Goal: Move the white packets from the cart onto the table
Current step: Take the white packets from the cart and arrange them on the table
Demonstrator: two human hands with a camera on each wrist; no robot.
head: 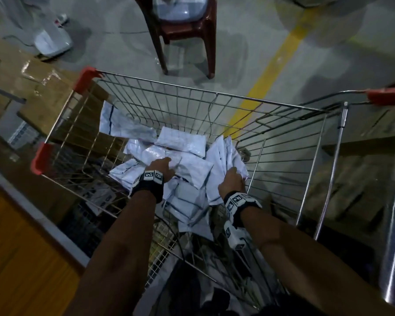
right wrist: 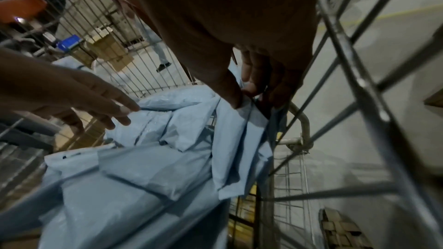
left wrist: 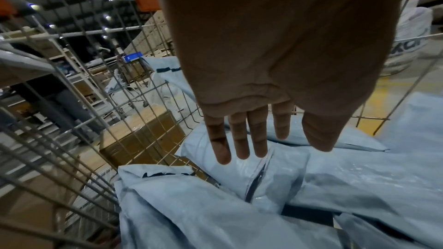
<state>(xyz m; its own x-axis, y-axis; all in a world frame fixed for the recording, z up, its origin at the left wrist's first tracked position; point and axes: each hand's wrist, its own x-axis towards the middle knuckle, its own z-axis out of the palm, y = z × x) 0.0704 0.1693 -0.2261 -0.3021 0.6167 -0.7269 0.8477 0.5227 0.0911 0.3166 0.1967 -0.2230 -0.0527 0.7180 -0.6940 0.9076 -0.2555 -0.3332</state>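
Note:
Several white packets (head: pixel 180 142) lie heaped inside the wire cart (head: pixel 192 92). My left hand (head: pixel 162 166) reaches over the heap with straight, spread fingers (left wrist: pixel 239 139) just above a packet (left wrist: pixel 275 173), holding nothing. My right hand (head: pixel 234 176) is at the right side of the heap. Its thumb and fingers (right wrist: pixel 230 90) pinch the top edges of upright packets (right wrist: pixel 239 139) leaning by the cart's right wall. The left hand (right wrist: pixel 103 99) also shows in the right wrist view.
A wooden table edge (head: pixel 21 247) runs along the lower left. Cardboard boxes (head: pixel 32 83) stand left of the cart. A brown plastic chair (head: pixel 187 30) is on the floor beyond it, beside a yellow floor line (head: pixel 271 71). A second cart's red handle (head: pixel 385 96) is at right.

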